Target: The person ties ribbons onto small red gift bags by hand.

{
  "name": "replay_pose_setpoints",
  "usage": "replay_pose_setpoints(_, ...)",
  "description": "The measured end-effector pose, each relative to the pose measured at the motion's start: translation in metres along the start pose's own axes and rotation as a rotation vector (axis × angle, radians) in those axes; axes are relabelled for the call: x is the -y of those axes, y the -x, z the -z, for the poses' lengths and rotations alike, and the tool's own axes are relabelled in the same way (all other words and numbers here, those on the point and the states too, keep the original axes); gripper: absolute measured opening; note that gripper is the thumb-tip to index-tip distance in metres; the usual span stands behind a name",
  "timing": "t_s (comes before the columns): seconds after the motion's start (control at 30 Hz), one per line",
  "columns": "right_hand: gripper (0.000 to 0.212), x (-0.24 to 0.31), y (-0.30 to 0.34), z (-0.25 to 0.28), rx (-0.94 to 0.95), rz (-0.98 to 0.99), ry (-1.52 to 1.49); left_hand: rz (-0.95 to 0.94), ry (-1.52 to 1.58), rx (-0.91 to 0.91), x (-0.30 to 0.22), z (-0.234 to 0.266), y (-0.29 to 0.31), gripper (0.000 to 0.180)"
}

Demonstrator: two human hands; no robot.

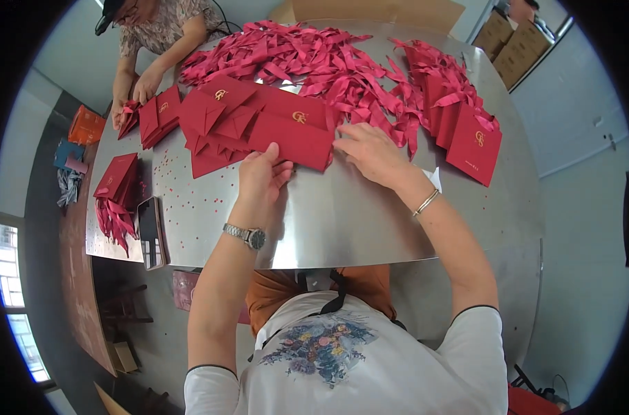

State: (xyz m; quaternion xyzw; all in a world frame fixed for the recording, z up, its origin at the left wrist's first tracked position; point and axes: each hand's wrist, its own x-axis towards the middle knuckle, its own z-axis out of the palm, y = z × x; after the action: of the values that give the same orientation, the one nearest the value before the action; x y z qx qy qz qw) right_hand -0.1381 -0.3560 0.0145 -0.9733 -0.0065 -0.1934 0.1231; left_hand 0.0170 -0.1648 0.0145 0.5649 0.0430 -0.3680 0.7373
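A flat red paper bag (290, 142) with a gold emblem lies sideways in front of me, lifted at the near edge of a heap. My left hand (261, 173) grips its lower left edge, thumb on top and fingers underneath. At the bag's right end, my right hand (377, 155) has its thumb and bent fingers closed on the edge, beside pink ribbon; the exact contact is partly hidden. Behind the held bag, more red bags (218, 104) overlap in a loose pile.
A large heap of pink ribbons (280, 52) covers the table's far side. Finished-looking bags with ribbons (473, 145) stand in a row at right. At left are a few bags (117, 176), a phone (151, 232) and red confetti. Across the table, a person's hands (138, 93) handle red bags.
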Motion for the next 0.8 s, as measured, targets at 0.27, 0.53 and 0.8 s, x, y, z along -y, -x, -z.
replay_pose_setpoints(0.27,0.015,0.037,0.014,0.004,0.105,-0.1,0.004,-0.274,-0.019,-0.065,0.021,0.03,0.088,0.017)
replay_pose_setpoints(0.53,0.012,0.036,0.003,-0.014,0.033,0.168,0.066,0.218,-0.204,0.079,0.028,0.104,0.178,0.036)
replay_pose_setpoints(0.8,0.008,0.101,-0.003,-0.008,-0.008,0.081,-0.197,-0.919,-1.302,-0.014,-0.024,0.109,0.103,0.033)
